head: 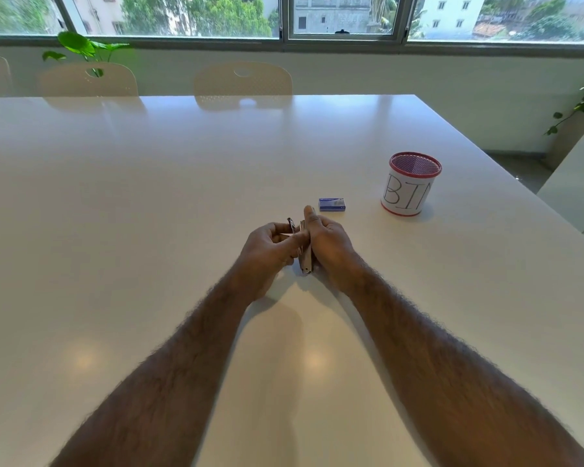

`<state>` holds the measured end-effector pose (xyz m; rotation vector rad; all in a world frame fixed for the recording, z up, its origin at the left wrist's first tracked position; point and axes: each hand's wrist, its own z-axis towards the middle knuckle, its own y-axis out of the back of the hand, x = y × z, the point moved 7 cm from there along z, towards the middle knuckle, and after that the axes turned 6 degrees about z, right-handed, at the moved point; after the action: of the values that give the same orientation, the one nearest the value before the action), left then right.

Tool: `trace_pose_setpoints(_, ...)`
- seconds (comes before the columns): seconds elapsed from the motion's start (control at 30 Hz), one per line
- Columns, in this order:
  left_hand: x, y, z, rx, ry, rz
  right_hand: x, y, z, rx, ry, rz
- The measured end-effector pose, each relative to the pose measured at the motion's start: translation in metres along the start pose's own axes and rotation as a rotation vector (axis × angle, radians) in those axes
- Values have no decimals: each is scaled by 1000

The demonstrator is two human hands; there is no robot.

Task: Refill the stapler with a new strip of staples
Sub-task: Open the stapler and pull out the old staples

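A small metal stapler (305, 261) is held between both hands over the middle of the white table (149, 197). My right hand (331, 251) grips its body from the right, thumb pointing up. My left hand (267, 251) pinches a thin pale strip, probably staples (289, 234), against the stapler's upper end, where a dark part (291, 224) sticks out. Most of the stapler is hidden by my fingers, and I cannot tell whether it is opened. A small blue staple box (331, 204) lies on the table just beyond my right hand.
A red mesh cup (410, 183) with a white paper label reading "BIN" stands to the right of the box. Pale chairs (243, 82) line the table's far edge under a window. The table's right edge runs diagonally past the cup. Plants stand at the far left and right.
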<state>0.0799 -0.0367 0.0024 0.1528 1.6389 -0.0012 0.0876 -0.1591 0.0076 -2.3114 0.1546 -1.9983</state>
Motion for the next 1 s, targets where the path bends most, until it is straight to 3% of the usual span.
trace_pose_setpoints(0.07,-1,-3,-1,4,-6,-82,1,-3,-2,-3,15,4)
trace_pose_setpoints(0.27,-3,-13,-12,-258,6,-24,2,-9,-1,-74,97,-104)
trace_pose_setpoints(0.6,-12,-5,-13,-304,-3,22,4,-12,-3,-104,182,-189)
trace_pose_setpoints(0.87,-24,-1,-10,-225,-76,-59,-11,-14,-2,96,-279,421)
trace_pose_setpoints(1.0,-14,1,-7,-235,-6,33,-14,-19,-11,142,-330,460)
